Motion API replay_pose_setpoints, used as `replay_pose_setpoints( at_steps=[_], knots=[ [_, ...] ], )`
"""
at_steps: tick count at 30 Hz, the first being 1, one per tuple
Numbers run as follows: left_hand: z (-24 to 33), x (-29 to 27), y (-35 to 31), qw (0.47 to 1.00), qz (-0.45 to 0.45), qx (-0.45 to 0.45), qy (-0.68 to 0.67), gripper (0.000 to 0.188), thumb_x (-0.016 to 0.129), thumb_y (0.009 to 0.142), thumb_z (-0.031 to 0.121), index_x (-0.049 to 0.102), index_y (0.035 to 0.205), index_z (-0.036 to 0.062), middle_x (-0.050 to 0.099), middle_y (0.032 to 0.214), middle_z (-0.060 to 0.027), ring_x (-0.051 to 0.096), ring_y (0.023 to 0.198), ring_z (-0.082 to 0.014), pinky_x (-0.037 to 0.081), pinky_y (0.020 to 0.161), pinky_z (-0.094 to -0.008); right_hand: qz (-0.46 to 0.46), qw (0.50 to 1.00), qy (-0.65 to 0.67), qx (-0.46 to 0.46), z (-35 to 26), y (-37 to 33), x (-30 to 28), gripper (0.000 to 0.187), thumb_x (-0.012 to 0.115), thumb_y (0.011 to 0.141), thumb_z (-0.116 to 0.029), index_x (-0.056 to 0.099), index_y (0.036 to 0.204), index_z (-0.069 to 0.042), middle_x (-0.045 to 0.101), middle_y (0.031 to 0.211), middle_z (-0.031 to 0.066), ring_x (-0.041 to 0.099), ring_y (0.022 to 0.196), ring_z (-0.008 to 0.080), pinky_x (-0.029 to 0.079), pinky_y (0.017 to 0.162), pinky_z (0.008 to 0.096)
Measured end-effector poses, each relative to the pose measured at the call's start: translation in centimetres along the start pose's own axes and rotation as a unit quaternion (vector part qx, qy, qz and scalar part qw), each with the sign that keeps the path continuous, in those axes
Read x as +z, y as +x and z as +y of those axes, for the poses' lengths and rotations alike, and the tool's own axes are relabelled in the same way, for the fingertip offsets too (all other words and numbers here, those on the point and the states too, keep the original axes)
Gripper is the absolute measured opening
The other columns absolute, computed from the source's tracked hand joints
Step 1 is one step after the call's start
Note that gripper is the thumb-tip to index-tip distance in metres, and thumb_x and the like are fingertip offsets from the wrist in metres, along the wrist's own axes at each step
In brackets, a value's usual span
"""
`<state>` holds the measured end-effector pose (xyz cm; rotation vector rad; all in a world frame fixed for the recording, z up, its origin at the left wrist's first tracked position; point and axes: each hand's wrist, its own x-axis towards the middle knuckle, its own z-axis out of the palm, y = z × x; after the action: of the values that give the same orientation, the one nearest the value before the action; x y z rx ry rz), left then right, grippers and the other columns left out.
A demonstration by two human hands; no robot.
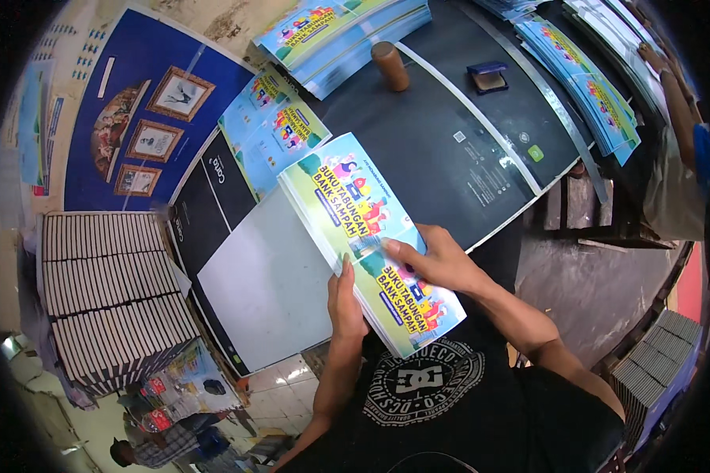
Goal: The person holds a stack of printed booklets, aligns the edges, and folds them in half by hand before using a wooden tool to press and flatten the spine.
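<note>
A thick stack of printed booklet covers (323,189), bright green and blue with cartoon figures, is held tilted in front of my body. My left hand (347,306) grips its left long edge, thumb along the side. From the right, my right hand (442,258) clasps the opposite edge, with its thumb pressed on the top cover. The fingers beneath the stack are hidden. Below the stack's left side lies a pale grey-white board (260,276) on the dark tabletop (426,142). More covers of the same print (272,126) lie flat just beyond it.
Tall stacks of covers (355,51) stand at the far edge, others (584,87) at the far right. A brown cylinder (390,67) and small dark case (489,77) sit on the tabletop. Bound stacks (110,276) rise at left. Another person's arm (674,102) shows far right.
</note>
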<state>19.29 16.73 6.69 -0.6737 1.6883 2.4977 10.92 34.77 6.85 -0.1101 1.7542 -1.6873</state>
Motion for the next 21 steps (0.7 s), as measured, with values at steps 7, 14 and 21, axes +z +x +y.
replay_pose_setpoints(
  at_steps=[7, 14, 21],
  knots=[
    [0.8, 0.8, -0.6, 0.999, -0.009, 0.032, 0.008, 0.061, 0.037, 0.11, 0.044, 0.046, 0.141, -0.0081, 0.063, 0.128, -0.0209, 0.067, 0.112, -0.0274, 0.055, 0.095, -0.0402, -0.006, 0.988, 0.128, -0.087, 0.6, 1.5, 1.6, 0.059, 0.077, 0.089, -0.049, 0.073, 0.105, 0.007, 0.076, 0.087, 0.0145, 0.075, 0.073, 0.0179, 0.059, 0.066, 0.0303],
    [-0.9, -1.4, 0.9, 0.989, -0.054, 0.056, -0.126, 0.06, 0.039, 0.109, 0.044, 0.044, 0.143, -0.0064, 0.062, 0.13, -0.0197, 0.066, 0.114, -0.0276, 0.054, 0.096, -0.0412, -0.076, 0.985, 0.152, -0.04, 1.3, 5.1, 1.7, 0.065, 0.074, 0.09, -0.054, 0.071, 0.105, 0.009, 0.075, 0.086, 0.0151, 0.074, 0.068, 0.0172, 0.059, 0.06, 0.0283],
    [-3.2, -2.7, 1.6, 0.986, -0.049, 0.032, -0.159, 0.061, 0.039, 0.109, 0.045, 0.04, 0.148, -0.0014, 0.058, 0.137, -0.0169, 0.063, 0.121, -0.0275, 0.052, 0.102, -0.043, 0.007, 0.992, 0.122, 0.024, 1.6, 4.5, 2.4, 0.072, 0.072, 0.09, -0.057, 0.067, 0.104, 0.014, 0.074, 0.083, 0.0172, 0.074, 0.066, 0.0178, 0.06, 0.059, 0.03]
  ],
)
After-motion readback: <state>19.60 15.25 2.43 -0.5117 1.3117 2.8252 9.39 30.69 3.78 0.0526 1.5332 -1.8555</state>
